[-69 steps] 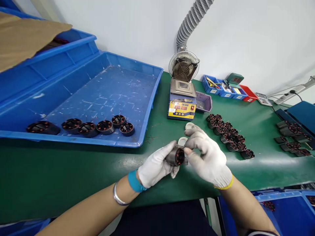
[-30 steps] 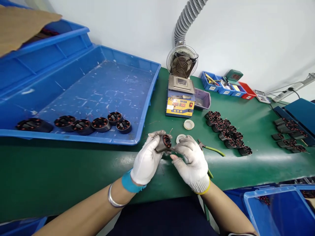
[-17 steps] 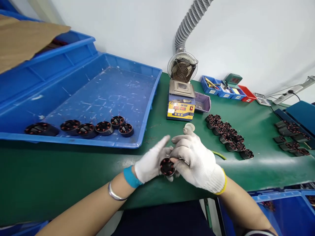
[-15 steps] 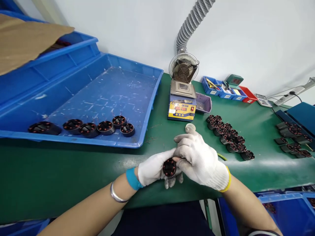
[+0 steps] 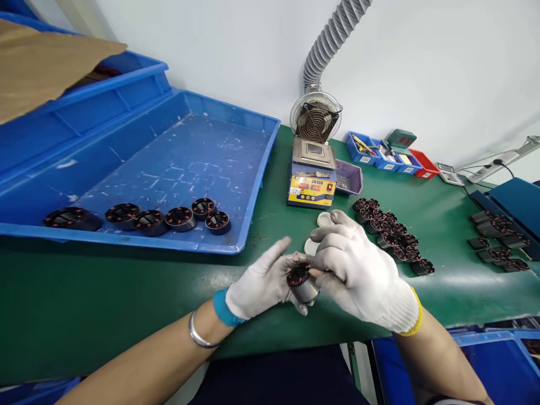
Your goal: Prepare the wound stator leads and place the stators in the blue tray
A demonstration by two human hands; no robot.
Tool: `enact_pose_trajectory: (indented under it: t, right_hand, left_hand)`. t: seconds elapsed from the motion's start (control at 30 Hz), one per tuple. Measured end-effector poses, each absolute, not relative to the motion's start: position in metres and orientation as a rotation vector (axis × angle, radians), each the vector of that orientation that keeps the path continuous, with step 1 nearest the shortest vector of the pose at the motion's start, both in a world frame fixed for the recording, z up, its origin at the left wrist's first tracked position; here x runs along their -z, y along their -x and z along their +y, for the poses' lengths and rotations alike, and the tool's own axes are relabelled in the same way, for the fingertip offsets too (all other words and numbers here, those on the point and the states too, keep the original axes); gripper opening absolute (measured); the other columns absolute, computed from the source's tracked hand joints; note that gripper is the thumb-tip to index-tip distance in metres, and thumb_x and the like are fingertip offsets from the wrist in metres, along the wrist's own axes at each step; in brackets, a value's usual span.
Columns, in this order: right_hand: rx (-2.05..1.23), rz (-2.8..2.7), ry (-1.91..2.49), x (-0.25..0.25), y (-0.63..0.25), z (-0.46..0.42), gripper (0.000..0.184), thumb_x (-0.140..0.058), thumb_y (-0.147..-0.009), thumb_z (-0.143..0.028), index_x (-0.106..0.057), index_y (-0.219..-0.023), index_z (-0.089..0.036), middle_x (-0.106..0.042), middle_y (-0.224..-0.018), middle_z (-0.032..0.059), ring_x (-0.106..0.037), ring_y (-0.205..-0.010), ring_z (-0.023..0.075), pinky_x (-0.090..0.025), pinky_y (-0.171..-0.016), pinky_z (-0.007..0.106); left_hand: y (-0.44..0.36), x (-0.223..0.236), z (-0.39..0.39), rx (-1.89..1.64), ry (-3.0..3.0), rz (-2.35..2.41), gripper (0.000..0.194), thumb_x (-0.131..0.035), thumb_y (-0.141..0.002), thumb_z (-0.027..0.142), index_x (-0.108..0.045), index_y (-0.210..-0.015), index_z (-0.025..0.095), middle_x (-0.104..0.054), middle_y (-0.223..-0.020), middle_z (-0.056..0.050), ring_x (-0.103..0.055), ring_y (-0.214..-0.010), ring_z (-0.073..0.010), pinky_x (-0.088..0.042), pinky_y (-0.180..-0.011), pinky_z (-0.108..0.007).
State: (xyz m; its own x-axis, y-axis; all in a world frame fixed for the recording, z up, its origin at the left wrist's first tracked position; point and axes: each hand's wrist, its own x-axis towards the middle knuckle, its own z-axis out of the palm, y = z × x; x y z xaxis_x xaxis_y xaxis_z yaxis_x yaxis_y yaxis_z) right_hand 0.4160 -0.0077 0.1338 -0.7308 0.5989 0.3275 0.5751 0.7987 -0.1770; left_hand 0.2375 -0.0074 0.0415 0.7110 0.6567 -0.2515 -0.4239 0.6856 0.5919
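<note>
A motor stator (image 5: 305, 289), a metal cylinder with copper windings in its dark open top, lies tilted between my gloved hands. My left hand (image 5: 264, 281) cradles it from the left and below, fingers curled under it and thumb raised away. At its right rim, the thumb and fingertips of my right hand (image 5: 358, 270) are pinched together; a bare fingertip shows through the glove. Whether a wire is between them is hidden. Two pale round discs lie just behind the right fingers, the nearer disc (image 5: 311, 247) partly covered.
A blue tray (image 5: 240, 247) with several stators is at left. A yellow-blue CM 558 unit (image 5: 312, 188) stands under a fan and duct (image 5: 333, 42). Rows of stators (image 5: 387, 228) stand at right, beyond them more stators (image 5: 502, 230). Small bins (image 5: 388, 163) line the wall.
The stator has tipped, so its metal side now shows. My left thumb has lifted off it. My right hand has shifted slightly right, uncovering a second pale disc.
</note>
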Motion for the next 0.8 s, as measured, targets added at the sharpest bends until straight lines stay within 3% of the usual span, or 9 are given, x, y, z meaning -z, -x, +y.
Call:
enact_pose_trajectory:
  t: [0.07,0.13,0.2,0.3,0.4,0.57,0.63,0.7,0.8]
  right_hand:
    - [-0.114,-2.524,0.926,-0.128,-0.425,-0.008,0.005,-0.059,-0.082,-0.016,-0.06,-0.081,-0.021,-0.066,-0.087,0.0058,-0.063,-0.105,0.0257,-0.038,-0.109,0.056]
    - [-0.236,-2.401,1.008,-0.12,-0.432,-0.009,0.006,-0.06,-0.081,-0.016,-0.058,-0.08,-0.021,-0.067,-0.091,0.006,-0.062,-0.107,0.0247,-0.041,-0.106,0.052]
    - [-0.474,-2.223,1.135,-0.108,-0.435,-0.012,0.008,-0.059,-0.083,-0.018,-0.057,-0.076,-0.021,-0.068,-0.095,0.0064,-0.062,-0.107,0.0241,-0.047,-0.097,0.046]
    - [-0.909,-1.801,1.257,-0.081,-0.432,-0.018,0.018,-0.059,-0.086,-0.025,-0.054,-0.069,-0.02,-0.069,-0.093,0.0075,-0.064,-0.105,0.024,-0.051,-0.084,0.037]
    - [-1.13,-1.393,1.248,-0.051,-0.431,-0.021,0.025,-0.061,-0.086,-0.035,-0.054,-0.067,-0.019,-0.069,-0.086,0.0078,-0.065,-0.101,0.0242,-0.05,-0.084,0.036]
    - [-0.97,-1.113,1.29,-0.034,-0.444,-0.026,0.023,-0.063,-0.084,-0.04,-0.059,-0.074,-0.02,-0.069,-0.087,0.0071,-0.066,-0.099,0.0248,-0.052,-0.087,0.04]
    - [-0.801,-1.289,1.326,-0.035,-0.443,-0.033,0.019,-0.061,-0.086,-0.035,-0.059,-0.073,-0.021,-0.069,-0.087,0.0073,-0.064,-0.106,0.0258,-0.051,-0.093,0.041]
    - [-0.625,-1.552,1.337,-0.032,-0.431,-0.042,0.01,-0.064,-0.083,-0.03,-0.064,-0.089,-0.023,-0.069,-0.102,0.009,-0.062,-0.112,0.0272,-0.049,-0.098,0.042]
    - [-0.436,-1.734,1.306,-0.021,-0.403,-0.051,0.048,-0.066,-0.079,-0.025,-0.056,-0.125,-0.022,-0.061,-0.128,0.0125,-0.056,-0.123,0.0295,-0.045,-0.107,0.047]
  left_hand:
    - [-0.238,-0.042,-0.011,-0.722,-0.626,0.526,0.052,-0.074,-0.068,0.06,-0.069,-0.099,0.019,-0.068,-0.088,-0.011,-0.067,-0.074,-0.0269,-0.057,-0.063,-0.044]
    - [-0.242,-0.041,-0.016,-0.862,-0.731,0.626,0.049,-0.086,-0.061,0.038,-0.068,-0.103,0.02,-0.068,-0.092,-0.008,-0.066,-0.078,-0.0243,-0.057,-0.067,-0.037]
    - [-0.249,-0.038,-0.022,-1.0,-0.808,0.72,0.05,-0.088,-0.057,0.02,-0.066,-0.102,0.021,-0.067,-0.099,-0.006,-0.066,-0.086,-0.0214,-0.056,-0.072,-0.032]
    - [-0.259,-0.035,-0.029,-1.096,-0.863,0.81,0.051,-0.086,-0.06,0.016,-0.062,-0.104,0.023,-0.067,-0.105,-0.004,-0.065,-0.092,-0.02,-0.056,-0.078,-0.032]
    - [-0.262,-0.034,-0.031,-1.086,-0.894,0.904,0.048,-0.086,-0.059,0.018,-0.06,-0.099,0.022,-0.069,-0.092,-0.002,-0.067,-0.084,-0.0206,-0.057,-0.077,-0.036]
    - [-0.259,-0.037,-0.026,-1.143,-0.931,1.049,0.049,-0.088,-0.054,0.018,-0.056,-0.091,0.022,-0.068,-0.084,0.0,-0.068,-0.076,-0.0196,-0.057,-0.073,-0.035]
    - [-0.26,-0.037,-0.024,-1.196,-0.86,1.059,0.052,-0.087,-0.055,0.017,-0.056,-0.097,0.022,-0.068,-0.086,0.0,-0.068,-0.078,-0.0192,-0.057,-0.076,-0.035]
    - [-0.261,-0.036,-0.024,-1.2,-0.764,1.03,0.058,-0.085,-0.06,0.019,-0.056,-0.11,0.022,-0.07,-0.093,-0.002,-0.069,-0.087,-0.0202,-0.056,-0.084,-0.035]
    - [-0.265,-0.033,-0.03,-1.138,-0.72,0.949,0.073,-0.081,-0.068,0.022,-0.047,-0.133,0.022,-0.066,-0.12,-0.008,-0.064,-0.112,-0.0225,-0.049,-0.102,-0.035]
